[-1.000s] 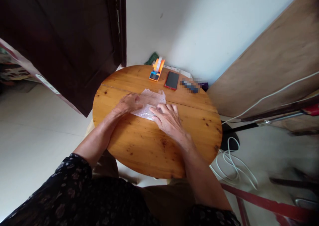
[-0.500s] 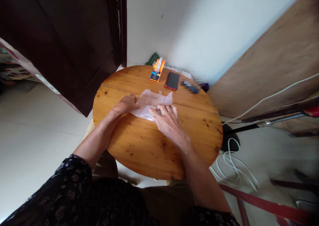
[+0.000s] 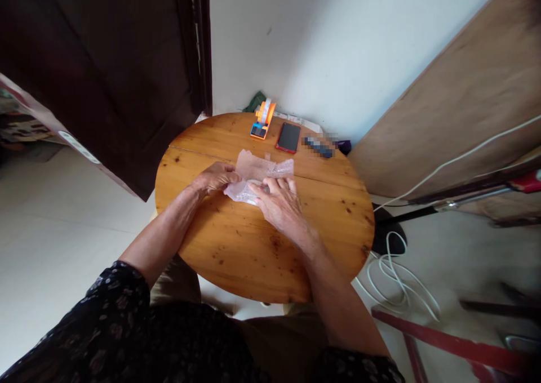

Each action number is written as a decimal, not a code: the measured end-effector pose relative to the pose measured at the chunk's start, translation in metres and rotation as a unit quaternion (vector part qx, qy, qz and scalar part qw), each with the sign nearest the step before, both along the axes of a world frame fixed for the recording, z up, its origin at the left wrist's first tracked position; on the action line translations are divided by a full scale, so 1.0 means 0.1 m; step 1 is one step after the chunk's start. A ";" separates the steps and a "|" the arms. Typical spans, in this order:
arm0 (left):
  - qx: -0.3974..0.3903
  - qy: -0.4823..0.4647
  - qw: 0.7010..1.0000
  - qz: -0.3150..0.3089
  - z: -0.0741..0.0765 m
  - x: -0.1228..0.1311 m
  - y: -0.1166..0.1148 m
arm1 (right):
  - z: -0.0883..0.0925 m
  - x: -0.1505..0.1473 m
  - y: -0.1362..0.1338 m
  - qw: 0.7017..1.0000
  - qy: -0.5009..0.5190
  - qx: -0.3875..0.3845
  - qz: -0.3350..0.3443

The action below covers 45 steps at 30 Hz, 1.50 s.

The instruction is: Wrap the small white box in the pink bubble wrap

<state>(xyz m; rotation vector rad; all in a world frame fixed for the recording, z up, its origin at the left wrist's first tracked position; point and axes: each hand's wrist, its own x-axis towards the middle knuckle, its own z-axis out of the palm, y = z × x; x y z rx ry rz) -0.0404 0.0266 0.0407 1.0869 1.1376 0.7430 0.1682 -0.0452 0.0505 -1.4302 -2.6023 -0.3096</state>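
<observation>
A crinkled piece of clear bubble wrap lies on the round wooden table, its near part folded over. My left hand pinches the wrap's left edge between thumb and fingers. On the right side of the fold, my right hand rests with curled fingers and thumb gripping the wrap. Whether anything lies inside the fold is hidden by the layers and my fingers.
An orange tape dispenser, a red-edged phone and a blurred-out dark item lie along the table's far side, near the wall. A dark door stands left. White cable coils on the floor at right.
My left fingers have closed on the wrap's left edge, and the folded near part has shifted slightly. My right hand stays on the wrap. The view has moved a little.
</observation>
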 end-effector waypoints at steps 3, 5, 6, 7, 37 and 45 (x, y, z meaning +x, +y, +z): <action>-0.007 -0.037 0.999 0.012 -0.04 0.04 0.01 | -0.02 0.00 0.00 1.000 -0.003 0.003 0.003; 0.003 -0.064 0.998 0.017 -0.05 0.09 0.00 | -0.04 0.00 0.01 1.000 0.000 0.007 0.004; 0.007 -0.074 0.997 0.018 -0.05 0.11 0.00 | -0.05 0.00 0.01 1.000 0.002 0.010 0.004; 0.011 -0.082 0.996 0.015 -0.06 0.13 -0.02 | -0.06 0.00 0.01 1.000 0.003 0.013 0.002; 0.500 0.261 0.822 -0.076 -0.28 0.35 -0.23 | -0.01 0.27 0.13 0.984 0.167 -0.061 0.002; 0.581 0.272 0.761 -0.096 -0.31 0.37 -0.21 | 0.07 0.44 0.17 0.981 0.164 -0.073 -0.079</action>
